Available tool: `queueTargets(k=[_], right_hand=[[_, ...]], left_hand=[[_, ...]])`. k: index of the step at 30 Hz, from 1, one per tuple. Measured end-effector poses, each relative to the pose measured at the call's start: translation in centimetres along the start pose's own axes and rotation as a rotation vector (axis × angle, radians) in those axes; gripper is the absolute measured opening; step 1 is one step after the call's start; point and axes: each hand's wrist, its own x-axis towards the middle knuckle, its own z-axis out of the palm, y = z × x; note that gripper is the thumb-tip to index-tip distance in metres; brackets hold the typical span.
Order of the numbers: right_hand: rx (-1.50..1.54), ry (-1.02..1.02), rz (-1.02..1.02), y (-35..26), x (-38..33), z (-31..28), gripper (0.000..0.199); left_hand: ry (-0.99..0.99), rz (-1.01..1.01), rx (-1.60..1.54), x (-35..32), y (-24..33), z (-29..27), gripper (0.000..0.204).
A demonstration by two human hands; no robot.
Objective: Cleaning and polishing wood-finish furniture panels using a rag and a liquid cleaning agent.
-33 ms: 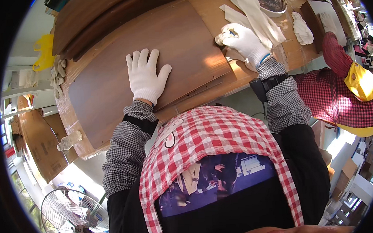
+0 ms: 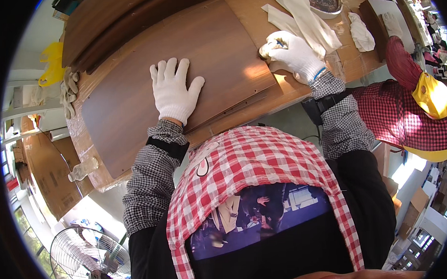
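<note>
A flat dark brown wooden panel (image 2: 131, 109) lies on the worktable. My left hand (image 2: 174, 91), in a white knit glove, rests flat on it near its front edge, fingers spread and holding nothing. At the panel's right edge is my right hand (image 2: 295, 55), gloved the same way and marked with dark stains. Its fingers are closed around a wadded, stained rag (image 2: 265, 50), which is against the panel's edge; the glove hides most of the rag. Small holes dot the panel's border.
Curved dark brown boards (image 2: 141, 22) lie behind the panel. To the right are white cloth strips (image 2: 303, 19), a round basin (image 2: 322, 0) with dark residue and a crumpled white cloth (image 2: 361, 33). Another person (image 2: 409, 109) stands at the right. A fan (image 2: 91, 260) is at the lower left.
My right hand and forearm have shifted very slightly to the right and toward me, with the rag still in the fingers. The left hand stays flat on the panel.
</note>
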Motion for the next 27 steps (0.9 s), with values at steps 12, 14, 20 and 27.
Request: queueTargets(k=[12, 14, 20, 27], right_hand=[[-0.263, 0.126, -0.049, 2.9, -8.7, -1.6, 0.041], [-0.276, 0.162, -0.021, 2.6, -8.0, -1.0, 0.043], [-0.494, 0.156, 0.017, 3.0, -10.5, -0.1, 0.042], [-0.159, 0.471, -0.213, 4.8, -11.9, 2.5, 0.038]], left_hand=[[-0.032, -0.025, 0.052, -0.1, 0.1, 0.2, 0.056], [-0.038, -0.026, 0.066, 0.0, 0.2, 0.2, 0.057], [0.024, 0.01, 0.082, -0.2, 0.0, 0.6, 0.055], [0.062, 0.024, 0.061, -0.3, -0.1, 0.8, 0.054]])
